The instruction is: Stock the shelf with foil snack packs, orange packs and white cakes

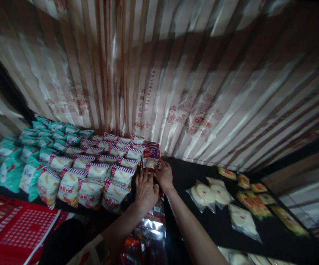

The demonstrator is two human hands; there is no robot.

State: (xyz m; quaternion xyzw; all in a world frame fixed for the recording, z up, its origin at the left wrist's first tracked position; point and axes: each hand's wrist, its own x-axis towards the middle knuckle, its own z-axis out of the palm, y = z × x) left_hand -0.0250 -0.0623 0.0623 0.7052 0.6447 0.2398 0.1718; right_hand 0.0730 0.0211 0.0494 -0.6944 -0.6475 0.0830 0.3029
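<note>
In the middle of the head view, a column of dark red snack packets (151,151) runs along the black surface, with a clear window on the top one. My left hand (146,190) lies flat over the near end of the top packet, fingers stretched out. At that packet's right edge, my right hand (163,174) is closed with bent fingers around the corner. Its fingertips are partly hidden. Nearer to me, more shiny red packets (152,224) lie below my wrists.
Rows of white snack bags (93,193) and teal bags (32,176) stand left. A red plastic basket (18,224) is at lower left. On the black table (203,228), right, lie clear bags of round white cakes (206,193) and yellow packs (253,202). A pleated curtain (159,73) hangs behind.
</note>
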